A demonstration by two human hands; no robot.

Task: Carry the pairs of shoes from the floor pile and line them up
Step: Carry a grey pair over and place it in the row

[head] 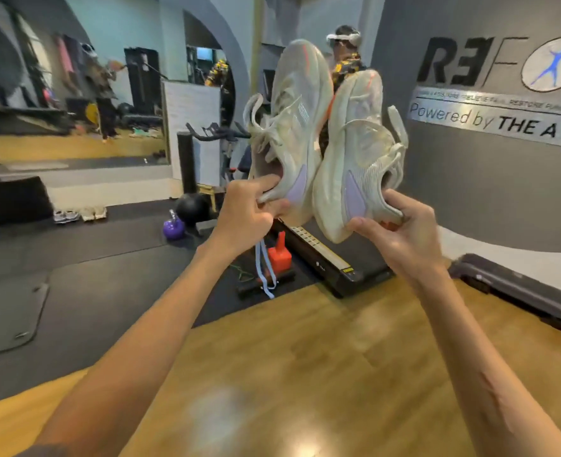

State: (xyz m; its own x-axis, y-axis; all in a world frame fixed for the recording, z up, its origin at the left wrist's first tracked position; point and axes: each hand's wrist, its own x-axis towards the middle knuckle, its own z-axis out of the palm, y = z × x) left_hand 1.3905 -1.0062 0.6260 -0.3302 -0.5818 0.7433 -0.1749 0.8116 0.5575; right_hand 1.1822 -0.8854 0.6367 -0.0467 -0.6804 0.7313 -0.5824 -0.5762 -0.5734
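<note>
Left hand: pinches heel of left sneaker | Right hand: grips heel of right sneaker | Position: 2 pale-green sneakers raised toes-up, touching, above treadmill

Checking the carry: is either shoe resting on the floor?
No, the left hand and right hand each hold one shoe by its heel, in the air.

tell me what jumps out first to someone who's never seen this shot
A pair of pale green running shoes held up in mid-frame, toes up: the left hand grips the heel of the left shoe, the right hand grips the heel of the right shoe. Behind them, a grey wall sign at upper right. Two more pairs of shoes sit on the dark mat at far left.
</note>
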